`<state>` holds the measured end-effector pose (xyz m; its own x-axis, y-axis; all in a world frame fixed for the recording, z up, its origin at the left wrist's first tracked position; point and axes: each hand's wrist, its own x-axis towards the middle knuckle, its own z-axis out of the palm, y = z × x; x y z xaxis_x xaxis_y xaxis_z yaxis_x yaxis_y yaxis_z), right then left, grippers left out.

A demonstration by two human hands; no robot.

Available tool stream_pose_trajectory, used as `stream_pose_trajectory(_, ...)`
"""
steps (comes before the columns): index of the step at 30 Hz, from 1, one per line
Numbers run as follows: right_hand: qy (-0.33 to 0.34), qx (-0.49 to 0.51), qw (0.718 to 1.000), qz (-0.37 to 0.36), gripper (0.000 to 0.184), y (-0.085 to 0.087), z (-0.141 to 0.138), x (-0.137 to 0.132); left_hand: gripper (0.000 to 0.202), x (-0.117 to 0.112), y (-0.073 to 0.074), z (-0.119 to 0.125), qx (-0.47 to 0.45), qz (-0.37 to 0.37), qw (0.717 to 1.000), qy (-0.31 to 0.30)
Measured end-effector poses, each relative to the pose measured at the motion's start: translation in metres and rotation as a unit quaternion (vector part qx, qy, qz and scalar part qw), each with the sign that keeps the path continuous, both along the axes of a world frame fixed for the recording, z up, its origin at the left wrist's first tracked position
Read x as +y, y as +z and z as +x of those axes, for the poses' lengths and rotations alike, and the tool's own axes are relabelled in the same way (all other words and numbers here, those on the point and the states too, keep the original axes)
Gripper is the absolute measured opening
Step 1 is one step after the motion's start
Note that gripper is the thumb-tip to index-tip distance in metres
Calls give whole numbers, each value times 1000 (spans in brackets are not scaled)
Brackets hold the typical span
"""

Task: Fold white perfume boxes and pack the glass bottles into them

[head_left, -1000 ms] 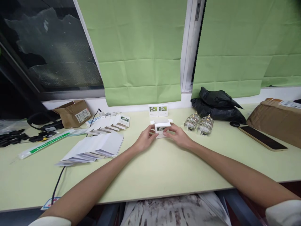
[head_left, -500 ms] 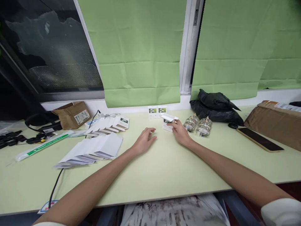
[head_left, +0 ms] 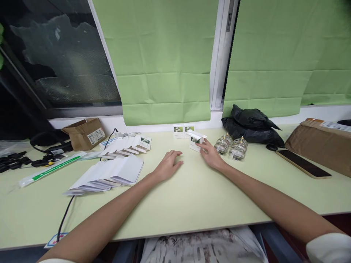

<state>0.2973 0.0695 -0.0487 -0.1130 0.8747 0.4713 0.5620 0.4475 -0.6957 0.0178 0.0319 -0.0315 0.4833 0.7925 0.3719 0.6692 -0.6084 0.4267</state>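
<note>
My right hand has its fingers and thumb around the right side of a small white carton with a green picture on its front. The carton stands upright on the table with its top flap raised. My left hand rests on the table to the left of it, fingers loosely apart and holding nothing. Behind the carton two similar white boxes stand side by side against the wall. Right of my right hand are two stacks of clear, round glass-like pieces with gold tips.
Flat white cartons lie fanned out at left, with more folded ones behind. A brown box, cables and a green-striped packet are far left. At right are black bags, a phone and a large carton.
The carton has turned slightly under my right hand, showing more of its front, and its top flap has tilted. My left hand has barely moved.
</note>
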Motion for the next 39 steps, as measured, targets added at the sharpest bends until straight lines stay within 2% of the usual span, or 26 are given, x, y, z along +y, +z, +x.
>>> stream_pose_trajectory(3, 1, -4, 1000, 17, 44, 0, 1, 0, 38, 4, 4, -6, 67, 43, 996, 36)
stream_pose_trajectory(5, -2, -11, 999, 32, 42, 0, 1, 0, 41, 8, 7, -13, 144, 81, 982, 94)
stream_pose_trajectory(7, -5, -13, 999, 42, 40, 0, 0, -1, 44, 14, 10, -23, 220, 106, 955, 169)
stream_pose_trajectory(11, -6, -6, 999, 44, 37, 3, -1, -5, 48, 25, 13, -48, 254, 108, 925, 259)
stream_pose_trajectory(13, -3, 1, 999, 35, 36, 5, -1, -7, 52, 28, 15, -59, 301, 116, 893, 313)
stream_pose_trajectory(16, -2, 12, 1000, 21, 33, 9, -3, -12, 58, 31, 18, -70, 356, 111, 851, 369)
stream_pose_trajectory(18, -8, 17, 1000, 14, 31, 11, -5, -16, 59, 32, 18, -73, 380, 99, 837, 382)
stream_pose_trajectory(23, -26, 11, 1000, -5, 28, 13, -9, -24, 56, 30, 15, -68, 403, 80, 839, 357)
stream_pose_trajectory(27, -32, 17, 999, 11, 24, 10, -11, -29, 52, 30, 14, -67, 398, 94, 848, 338)
stream_pose_trajectory(33, -84, 51, 993, 64, 6, 12, -15, -40, 52, 30, 13, -73, 353, 121, 846, 381)
stream_pose_trajectory(37, -63, 53, 993, 88, 5, 16, -20, -45, 44, 29, 12, -74, 307, 136, 865, 372)
stream_pose_trajectory(39, -50, 56, 994, 85, 6, 17, -22, -46, 41, 30, 12, -74, 313, 141, 864, 367)
